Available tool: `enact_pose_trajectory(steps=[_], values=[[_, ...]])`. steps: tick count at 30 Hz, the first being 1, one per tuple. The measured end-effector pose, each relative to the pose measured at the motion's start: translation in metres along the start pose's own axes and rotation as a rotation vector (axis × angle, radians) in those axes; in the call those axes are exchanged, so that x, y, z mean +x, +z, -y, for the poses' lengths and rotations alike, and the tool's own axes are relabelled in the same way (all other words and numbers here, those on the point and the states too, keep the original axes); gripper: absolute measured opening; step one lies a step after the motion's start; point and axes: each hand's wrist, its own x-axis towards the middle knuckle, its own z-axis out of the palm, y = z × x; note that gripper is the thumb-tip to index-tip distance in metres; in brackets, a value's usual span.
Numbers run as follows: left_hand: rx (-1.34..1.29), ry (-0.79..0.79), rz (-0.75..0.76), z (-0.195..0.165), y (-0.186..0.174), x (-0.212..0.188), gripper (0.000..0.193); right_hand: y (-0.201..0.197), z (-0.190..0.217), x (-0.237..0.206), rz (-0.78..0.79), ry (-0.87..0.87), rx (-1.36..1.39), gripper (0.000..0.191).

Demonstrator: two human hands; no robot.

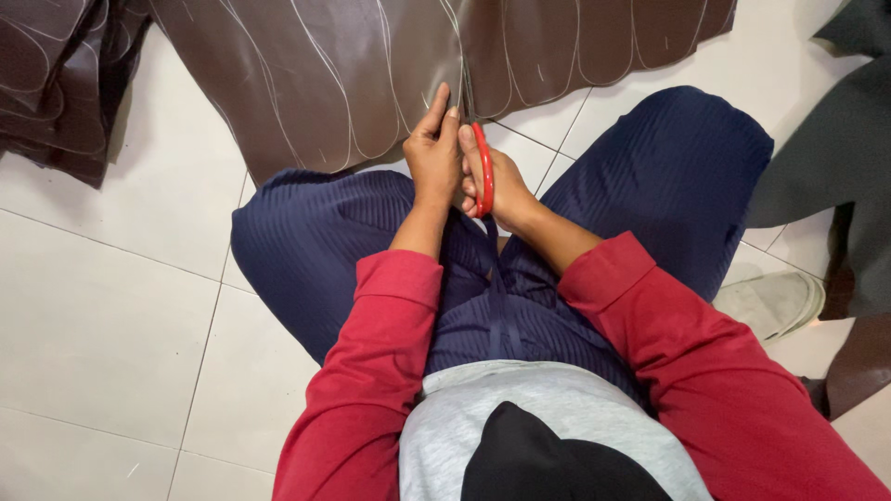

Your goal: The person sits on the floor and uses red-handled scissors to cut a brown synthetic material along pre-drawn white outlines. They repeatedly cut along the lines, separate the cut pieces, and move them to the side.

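Lying folded at the far left, a pile of dark brown leather (56, 83) bears chalk outlines; beside it a smooth brown leather sheet (371, 74), marked with long rounded shapes, spreads over white floor tiles (102, 315). The left hand (432, 153) pinches the sheet's near edge, fingers closed. The right hand (497, 186) grips red-handled scissors (483, 167), blades entering the leather.

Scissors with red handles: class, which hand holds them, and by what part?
The right hand holds the scissors by the red handle loops; blades are hidden.
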Motion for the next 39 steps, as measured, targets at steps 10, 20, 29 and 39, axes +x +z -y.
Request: enact_pose_trajectory(steps=[10, 20, 29, 39], values=[[-0.046, 0.043, 0.037, 0.009, 0.000, 0.002, 0.040, -0.017, 0.026, 0.021, 0.111, 0.003, -0.012, 0.065], [0.017, 0.041, 0.026, 0.006, -0.002, 0.002, 0.039, -0.016, 0.028, 0.025, 0.099, -0.005, 0.019, 0.066], [0.004, 0.156, 0.041, 0.014, -0.006, 0.006, 0.038, -0.019, 0.035, 0.022, 0.085, 0.006, -0.031, 0.067], [-0.095, 0.062, 0.003, 0.014, -0.004, 0.010, 0.037, -0.044, 0.060, 0.009, 0.119, -0.006, -0.204, 0.063]])
